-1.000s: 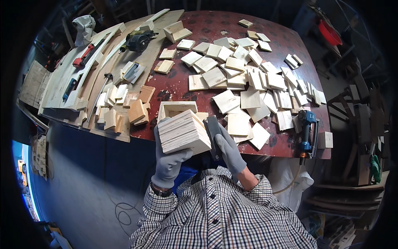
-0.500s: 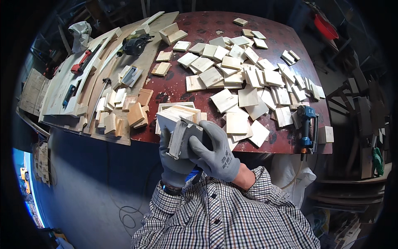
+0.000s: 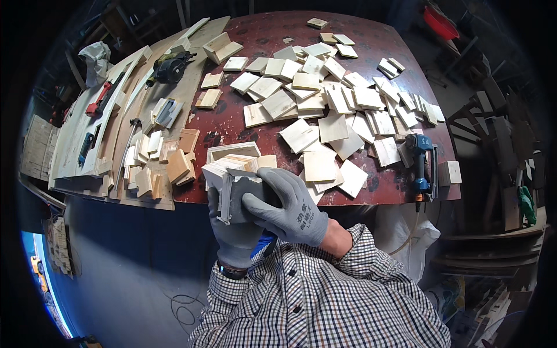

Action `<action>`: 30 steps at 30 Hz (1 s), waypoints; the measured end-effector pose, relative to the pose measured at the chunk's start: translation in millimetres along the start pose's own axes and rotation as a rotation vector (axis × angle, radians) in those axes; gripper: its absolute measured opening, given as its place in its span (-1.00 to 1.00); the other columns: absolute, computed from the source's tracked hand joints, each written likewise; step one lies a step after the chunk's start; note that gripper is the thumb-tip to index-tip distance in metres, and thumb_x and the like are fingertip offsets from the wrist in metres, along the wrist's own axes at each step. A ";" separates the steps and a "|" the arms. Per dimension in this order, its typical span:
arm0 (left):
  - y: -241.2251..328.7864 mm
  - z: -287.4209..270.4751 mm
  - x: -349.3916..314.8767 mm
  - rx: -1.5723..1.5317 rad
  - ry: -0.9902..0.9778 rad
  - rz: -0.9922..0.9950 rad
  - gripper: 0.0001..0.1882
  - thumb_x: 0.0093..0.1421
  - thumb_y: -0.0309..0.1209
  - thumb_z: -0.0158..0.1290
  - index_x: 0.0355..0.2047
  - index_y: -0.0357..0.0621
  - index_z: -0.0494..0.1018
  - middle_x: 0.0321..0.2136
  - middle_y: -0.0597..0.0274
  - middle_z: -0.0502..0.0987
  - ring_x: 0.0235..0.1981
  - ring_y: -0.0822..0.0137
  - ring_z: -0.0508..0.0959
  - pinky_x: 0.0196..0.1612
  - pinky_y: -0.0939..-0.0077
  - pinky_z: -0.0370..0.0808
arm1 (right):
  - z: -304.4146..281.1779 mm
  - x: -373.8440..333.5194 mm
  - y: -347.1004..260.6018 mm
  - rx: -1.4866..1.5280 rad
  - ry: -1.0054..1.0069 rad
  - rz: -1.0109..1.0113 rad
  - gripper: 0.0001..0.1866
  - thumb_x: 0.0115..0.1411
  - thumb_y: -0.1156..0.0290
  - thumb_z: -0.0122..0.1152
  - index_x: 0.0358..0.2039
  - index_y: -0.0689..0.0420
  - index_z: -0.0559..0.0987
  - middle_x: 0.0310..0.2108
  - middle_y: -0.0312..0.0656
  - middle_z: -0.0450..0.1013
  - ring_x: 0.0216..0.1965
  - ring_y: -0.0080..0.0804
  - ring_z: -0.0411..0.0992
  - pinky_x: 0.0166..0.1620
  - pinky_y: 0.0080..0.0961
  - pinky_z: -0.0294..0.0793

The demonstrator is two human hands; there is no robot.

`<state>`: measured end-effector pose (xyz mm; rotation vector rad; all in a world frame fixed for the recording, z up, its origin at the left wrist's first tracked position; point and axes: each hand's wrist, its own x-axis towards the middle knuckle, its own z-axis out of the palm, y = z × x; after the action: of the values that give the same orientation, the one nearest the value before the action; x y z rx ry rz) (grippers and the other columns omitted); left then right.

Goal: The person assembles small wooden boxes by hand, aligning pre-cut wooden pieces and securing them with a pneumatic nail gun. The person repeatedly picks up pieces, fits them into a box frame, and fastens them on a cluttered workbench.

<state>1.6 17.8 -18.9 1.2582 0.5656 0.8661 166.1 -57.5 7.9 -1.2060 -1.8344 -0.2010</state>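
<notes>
Both my hands wear grey work gloves and are together at the near edge of the red table. My left hand is wrapped round a dark grey, flat-faced piece from below. It has a lighter, ragged strip down one side, and I cannot make out its kind. My right hand grips the same piece from the right, thumb pressed on its face and fingers over its top. Just behind the hands stands a stack of thin wooden pieces, partly hidden by them.
Many square wooden pieces lie heaped across the table. A blue nail gun with a hose stands at the right edge beside a wood block. On the left boards lie a hammer, a black-and-yellow power tool and a red tool.
The whole view has shifted, so the table and its things sit slightly further left and up. Both hands keep their grip on the grey piece, with little change in pose.
</notes>
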 end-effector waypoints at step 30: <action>-38.1 -96.7 -53.6 -0.714 0.021 -0.480 -0.26 0.19 -0.33 0.25 0.39 -0.13 0.35 0.31 0.03 0.50 0.31 0.01 0.51 0.36 -0.12 0.46 | -105.3 -206.4 109.7 -0.965 0.452 1.649 0.04 0.11 -0.26 0.41 0.44 0.10 0.30 0.33 0.17 0.19 0.25 0.26 0.27 0.23 0.21 0.32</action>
<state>-95.3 27.1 -83.8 0.4350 0.4818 0.5885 339.8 -195.2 -121.1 -2.6097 0.1309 -0.3444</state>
